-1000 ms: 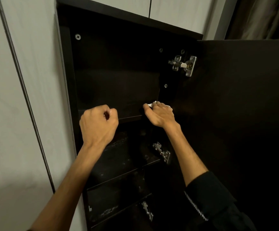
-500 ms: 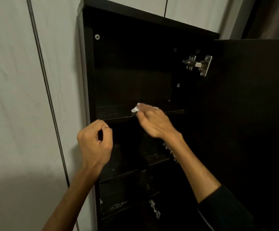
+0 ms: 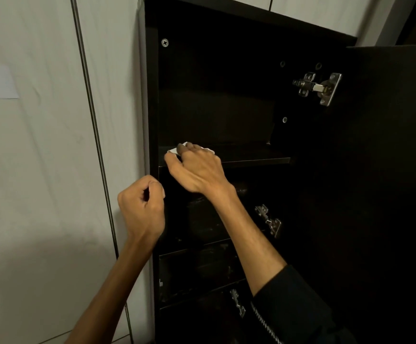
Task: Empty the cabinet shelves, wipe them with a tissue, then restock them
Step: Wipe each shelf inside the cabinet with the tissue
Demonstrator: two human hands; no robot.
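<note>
The cabinet [image 3: 226,70] interior and its open door [image 3: 388,170] were noted as very dark brown, almost black. A white tissue [image 3: 174,150] was seen on the dark top shelf [image 3: 256,158]. The hinges [image 3: 317,88] were recorded as silver metal. The adjoining wall [image 3: 40,145] was found pale grey. A black sleeve [image 3: 293,301] with a white zigzag trim was observed.

No readable text, labels, brand names, numbers or signs appear anywhere on the dark cabinet [image 3: 226,70] or wall [image 3: 28,170].
</note>
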